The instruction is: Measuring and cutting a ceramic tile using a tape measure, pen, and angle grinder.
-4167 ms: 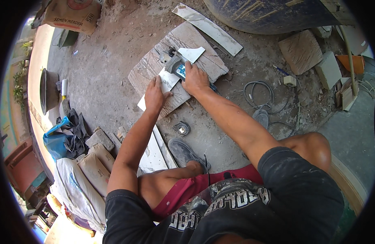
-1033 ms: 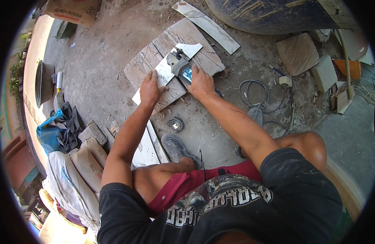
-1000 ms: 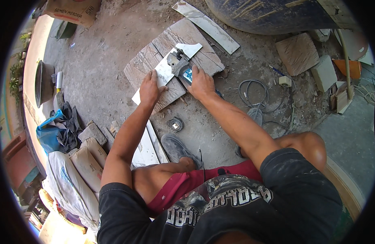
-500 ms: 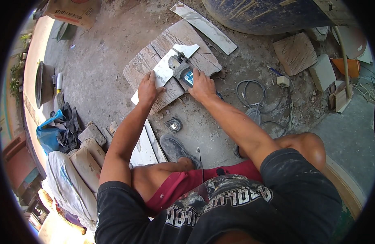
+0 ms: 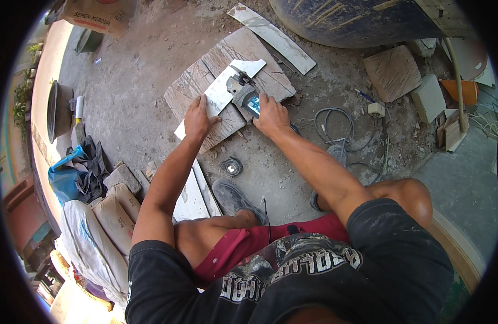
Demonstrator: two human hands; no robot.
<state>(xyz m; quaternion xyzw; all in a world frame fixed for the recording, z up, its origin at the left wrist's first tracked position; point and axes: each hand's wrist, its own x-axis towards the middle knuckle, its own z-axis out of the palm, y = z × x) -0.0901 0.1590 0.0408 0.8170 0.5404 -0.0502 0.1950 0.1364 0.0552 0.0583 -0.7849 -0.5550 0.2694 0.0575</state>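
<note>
My right hand is wrapped round the body of an angle grinder. Its head and disc meet the right part of a white tile piece with a curved notch cut in its edge. Toward the tile's left end, my left hand grips its near edge and presses it down, thumb to the side. Under the tile lie scored, reddish stone slabs, side by side on the ground. The grinder hides part of the cut edge.
A white tile strip lies beyond the slabs; others lie by my left foot. A round coiled object sits between my feet. Grey cable loops at right near a socket box. Sacks and a bucket stand left.
The grinder and my right hand have shifted slightly to the right and nearer along the tile. My left hand stays on the tile.
</note>
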